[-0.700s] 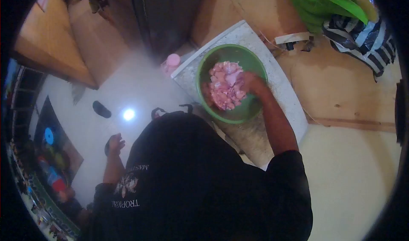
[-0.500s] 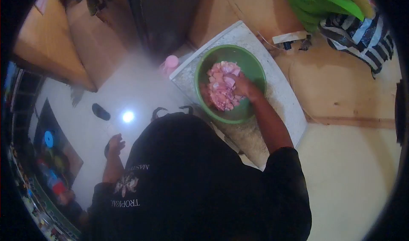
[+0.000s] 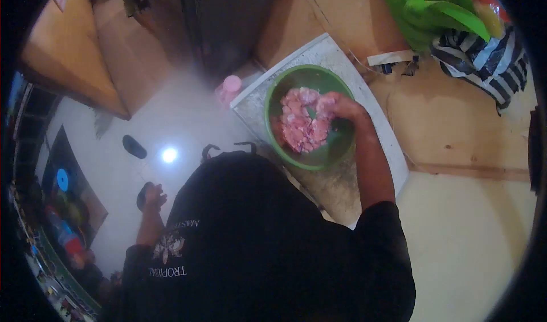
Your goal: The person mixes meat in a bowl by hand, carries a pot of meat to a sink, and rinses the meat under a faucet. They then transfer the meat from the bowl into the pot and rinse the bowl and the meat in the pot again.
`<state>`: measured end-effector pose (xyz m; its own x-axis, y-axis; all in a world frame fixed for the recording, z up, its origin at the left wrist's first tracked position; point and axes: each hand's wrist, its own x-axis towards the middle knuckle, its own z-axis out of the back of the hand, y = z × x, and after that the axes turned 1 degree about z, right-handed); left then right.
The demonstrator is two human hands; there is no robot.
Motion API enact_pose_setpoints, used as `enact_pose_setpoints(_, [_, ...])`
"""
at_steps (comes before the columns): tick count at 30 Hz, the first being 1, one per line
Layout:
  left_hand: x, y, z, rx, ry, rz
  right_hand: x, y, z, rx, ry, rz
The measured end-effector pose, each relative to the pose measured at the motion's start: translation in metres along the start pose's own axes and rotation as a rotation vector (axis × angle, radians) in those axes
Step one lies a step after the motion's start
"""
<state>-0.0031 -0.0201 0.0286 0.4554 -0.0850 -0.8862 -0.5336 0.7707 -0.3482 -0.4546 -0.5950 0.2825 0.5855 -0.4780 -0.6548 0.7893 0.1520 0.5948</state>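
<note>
A green bowl (image 3: pixel 273 137) holds many pieces of raw pink meat (image 3: pixel 302 131). Over the bowl's upper right part, my right hand (image 3: pixel 342 105) has its fingers closed around some of the meat, with the wrist above the rim. My left hand (image 3: pixel 154 195) hangs low at the left of my body, its fingers apart and nothing in them. Behind it a dark slipper (image 3: pixel 142 196) shows on the floor.
The bowl stands on a pale, stained slab (image 3: pixel 353 191). Nearby are a pink container (image 3: pixel 231 84), a power strip (image 3: pixel 393 58), a green bag (image 3: pixel 416 8) and a striped bag (image 3: pixel 484 60). Another slipper (image 3: pixel 134 146) lies on the floor. Another person's hand (image 3: pixel 84 258) shows at far left.
My right hand has lifted and moved slightly right and up from among the meat, with meat now in its fingers. The left hand has barely moved.
</note>
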Motion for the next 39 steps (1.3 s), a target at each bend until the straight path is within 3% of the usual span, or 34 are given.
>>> enact_pose_setpoints(2, [0.033,0.031,0.002,-0.255,0.087,0.012,-0.017,0.049,0.0,0.265,-0.308,0.027])
enact_pose_setpoints(3, [0.036,0.033,0.003,-0.246,0.086,0.011,-0.016,0.044,0.001,0.273,-0.31,0.024])
enact_pose_setpoints(5, [0.045,0.038,0.004,-0.196,0.152,-0.105,-0.013,0.034,0.003,-0.272,-0.564,-0.106])
enact_pose_setpoints(6, [0.04,0.032,0.004,-0.189,0.154,-0.105,-0.011,0.025,-0.003,-0.267,-0.565,-0.111])
enact_pose_setpoints(8, [0.032,0.018,-0.004,-0.19,0.009,-0.172,-0.006,0.003,-0.021,-0.681,-0.33,-0.098])
enact_pose_setpoints(9, [0.031,0.013,-0.005,-0.19,0.016,-0.171,-0.005,-0.004,-0.031,-0.685,-0.332,-0.104])
enact_pose_setpoints(11, [0.038,0.009,0.002,-0.216,0.211,-0.238,0.0,-0.009,-0.05,-0.603,-0.112,-0.109])
enact_pose_setpoints(14, [0.03,-0.001,-0.001,-0.289,0.185,-0.235,0.002,0.001,-0.068,-0.601,-0.244,-0.173])
enact_pose_setpoints(18, [0.032,-0.002,-0.004,-0.212,0.15,-0.215,0.004,-0.013,-0.068,-0.613,-0.256,-0.11])
enact_pose_setpoints(21, [0.032,0.01,0.003,-0.223,0.105,-0.122,-0.011,0.009,-0.068,-0.485,-0.11,-0.151])
enact_pose_setpoints(23, [0.022,0.027,0.026,0.835,0.073,-1.026,-0.009,0.0,-0.075,-0.441,-0.205,-0.119])
enact_pose_setpoints(24, [0.052,0.046,0.026,0.849,0.035,-1.112,-0.002,-0.018,-0.077,-0.443,-0.206,-0.116])
enact_pose_setpoints(26, [0.111,0.082,0.026,0.878,-0.058,-1.282,0.017,-0.062,-0.074,-0.471,-0.391,0.272])
enact_pose_setpoints(27, [0.093,0.075,0.023,0.877,-0.064,-1.28,0.011,-0.049,-0.065,-0.472,-0.39,0.277])
enact_pose_setpoints(29, [0.024,0.045,0.011,-0.298,0.158,-0.162,-0.025,0.005,-0.041,-0.195,-0.22,-0.139])
enact_pose_setpoints(33, [0.036,0.042,0.009,-0.255,0.083,-0.124,-0.044,0.042,-0.009,-0.202,-0.277,0.061])
enact_pose_setpoints(36, [0.038,0.026,0.008,-0.22,0.087,-0.188,-0.034,0.051,0.0,-0.181,-0.459,0.195])
enact_pose_setpoints(38, [0.013,-0.006,0.005,0.0,0.091,-0.167,-0.03,0.059,-0.002,-0.524,-0.803,0.336])
enact_pose_setpoints(39, [0.007,-0.009,0.003,0.0,0.091,-0.167,-0.029,0.06,-0.006,-0.524,-0.803,0.336])
